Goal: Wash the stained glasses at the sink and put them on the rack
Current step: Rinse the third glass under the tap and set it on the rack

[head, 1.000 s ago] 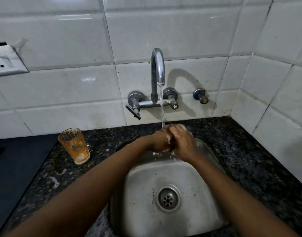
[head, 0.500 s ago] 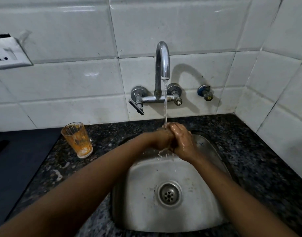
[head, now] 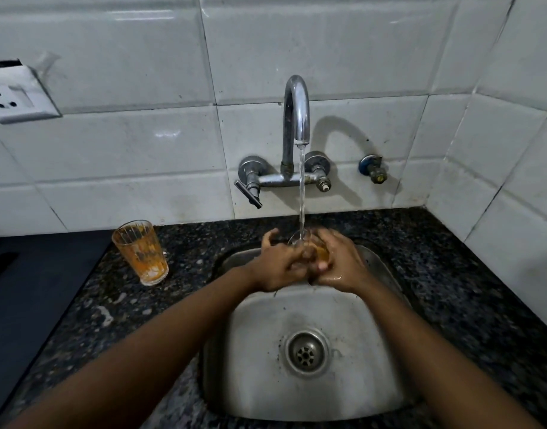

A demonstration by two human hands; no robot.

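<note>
Under the tap [head: 297,113], over the sink [head: 266,382], my left hand [head: 278,264] and right hand [head: 340,264] both wrap the glass [head: 320,250], water falling into its mouth; a second stained glass [head: 140,252] waits upright on the worktop [head: 451,289], left of the sink; no rack is in sight; wet fingers could let the glass slip and crack on the steel; splashing may wet the socket [head: 15,97].

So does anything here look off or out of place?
Only small things: the wall socket sits crooked with its top edge lifted off the tiles, and the glass on the counter is streaked orange, unwashed.
</note>
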